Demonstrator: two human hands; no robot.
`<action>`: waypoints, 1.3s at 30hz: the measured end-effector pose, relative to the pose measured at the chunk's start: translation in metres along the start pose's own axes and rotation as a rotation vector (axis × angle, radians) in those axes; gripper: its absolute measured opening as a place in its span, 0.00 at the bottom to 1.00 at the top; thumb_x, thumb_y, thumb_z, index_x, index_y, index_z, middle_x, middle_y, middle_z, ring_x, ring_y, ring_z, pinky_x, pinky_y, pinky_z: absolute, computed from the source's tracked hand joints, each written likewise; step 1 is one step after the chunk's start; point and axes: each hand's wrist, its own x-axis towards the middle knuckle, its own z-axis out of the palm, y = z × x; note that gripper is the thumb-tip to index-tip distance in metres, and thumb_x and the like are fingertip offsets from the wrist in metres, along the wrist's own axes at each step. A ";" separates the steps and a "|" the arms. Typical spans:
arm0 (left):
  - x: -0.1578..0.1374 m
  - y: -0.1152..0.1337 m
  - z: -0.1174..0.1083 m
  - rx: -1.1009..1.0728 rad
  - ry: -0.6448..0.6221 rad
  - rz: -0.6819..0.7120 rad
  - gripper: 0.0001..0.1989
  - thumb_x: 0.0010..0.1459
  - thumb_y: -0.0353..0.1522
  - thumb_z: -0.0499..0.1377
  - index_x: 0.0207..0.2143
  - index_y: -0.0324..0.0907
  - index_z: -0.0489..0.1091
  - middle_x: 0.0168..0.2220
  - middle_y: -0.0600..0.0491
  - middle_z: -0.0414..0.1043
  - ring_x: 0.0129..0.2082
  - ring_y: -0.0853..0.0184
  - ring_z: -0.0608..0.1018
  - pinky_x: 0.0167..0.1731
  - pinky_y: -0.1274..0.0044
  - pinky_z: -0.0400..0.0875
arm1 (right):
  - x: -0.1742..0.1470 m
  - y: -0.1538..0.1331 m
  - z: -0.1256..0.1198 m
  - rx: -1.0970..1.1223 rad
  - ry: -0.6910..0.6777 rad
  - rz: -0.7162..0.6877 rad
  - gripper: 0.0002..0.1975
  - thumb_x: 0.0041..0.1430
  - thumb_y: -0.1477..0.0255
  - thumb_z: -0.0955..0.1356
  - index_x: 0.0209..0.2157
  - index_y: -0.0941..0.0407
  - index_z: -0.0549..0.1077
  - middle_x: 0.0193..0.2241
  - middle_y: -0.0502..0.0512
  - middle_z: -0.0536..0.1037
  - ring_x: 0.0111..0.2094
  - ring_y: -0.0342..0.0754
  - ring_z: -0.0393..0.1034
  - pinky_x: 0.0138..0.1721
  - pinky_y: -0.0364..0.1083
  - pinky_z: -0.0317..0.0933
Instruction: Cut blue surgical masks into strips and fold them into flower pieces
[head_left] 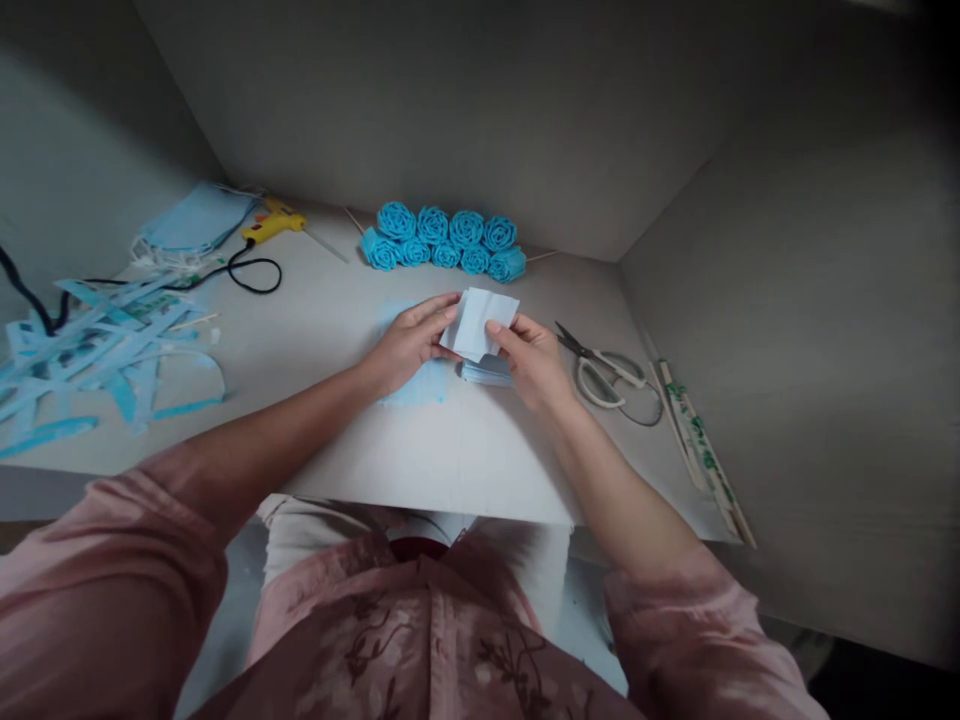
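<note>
Held piece: thin pale squares [484, 312], apparently more than one layer, lying directly between the two hands and seemingly raised off the table.
Axis: near-square outline, so no clear long axis; the face is turned up and set slightly askew to the table edge.
Left hand [415, 340]: grasping the left edge of the squares, thumb uppermost, remaining fingers partly hidden.
Right hand [536, 362]: grasping the right side, thumb pressed flat on the upper face, fingers behind. Both hands are in contact; the right thumb reaches farther in over the piece.
Pale stack [486, 374]: just below the grip on the body side, nearer the right hand, partly covered by it.
Surface: light table [480, 450], flat, with a blue patch [424, 385] beside the stack, under the left hand.
Beyond the grip: blue rosettes [446, 238] in two rows, near the rear panel [450, 110].
Right of the grip: scissors [609, 375], blades apart, near the right hand; farther out, slim green-marked lengths [697, 430].
Left of the grip, well apart: yellow glue gun [276, 222], face masks [196, 220], tangled blue strips [120, 345].
Room: panels enclose the rear and both sides.
</note>
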 end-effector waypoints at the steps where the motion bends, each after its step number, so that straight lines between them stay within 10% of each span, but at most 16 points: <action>1: 0.000 0.000 0.000 0.018 -0.010 -0.002 0.23 0.54 0.42 0.64 0.49 0.39 0.71 0.36 0.49 0.77 0.33 0.67 0.78 0.32 0.74 0.75 | 0.000 0.000 0.000 -0.008 0.001 -0.001 0.16 0.42 0.59 0.77 0.30 0.54 0.77 0.29 0.49 0.79 0.31 0.45 0.70 0.38 0.46 0.63; 7: -0.001 -0.003 0.000 0.105 0.048 0.033 0.16 0.49 0.41 0.67 0.31 0.38 0.71 0.26 0.55 0.73 0.26 0.71 0.75 0.32 0.77 0.74 | -0.003 -0.002 0.003 -0.012 -0.016 0.011 0.15 0.43 0.60 0.77 0.32 0.53 0.77 0.30 0.50 0.80 0.34 0.47 0.72 0.40 0.48 0.65; 24: -0.005 -0.003 0.007 0.127 0.071 0.054 0.22 0.45 0.44 0.70 0.36 0.37 0.73 0.32 0.52 0.77 0.31 0.68 0.78 0.34 0.75 0.76 | -0.004 0.003 0.005 -0.025 -0.014 0.075 0.16 0.43 0.60 0.77 0.31 0.54 0.77 0.28 0.49 0.78 0.30 0.44 0.70 0.36 0.45 0.65; 31: -0.006 0.001 0.008 0.325 0.059 0.064 0.16 0.48 0.42 0.67 0.27 0.38 0.71 0.23 0.55 0.71 0.24 0.71 0.74 0.26 0.78 0.72 | -0.001 -0.017 -0.005 -0.198 -0.022 -0.193 0.23 0.45 0.58 0.76 0.45 0.47 0.75 0.46 0.52 0.78 0.49 0.50 0.70 0.49 0.49 0.63; 39: -0.008 -0.002 0.007 0.470 0.000 0.090 0.12 0.50 0.39 0.64 0.26 0.38 0.71 0.21 0.57 0.67 0.21 0.74 0.70 0.22 0.82 0.66 | -0.003 -0.013 -0.007 -0.502 -0.049 -0.263 0.08 0.52 0.63 0.72 0.30 0.52 0.78 0.28 0.50 0.76 0.33 0.47 0.68 0.41 0.48 0.62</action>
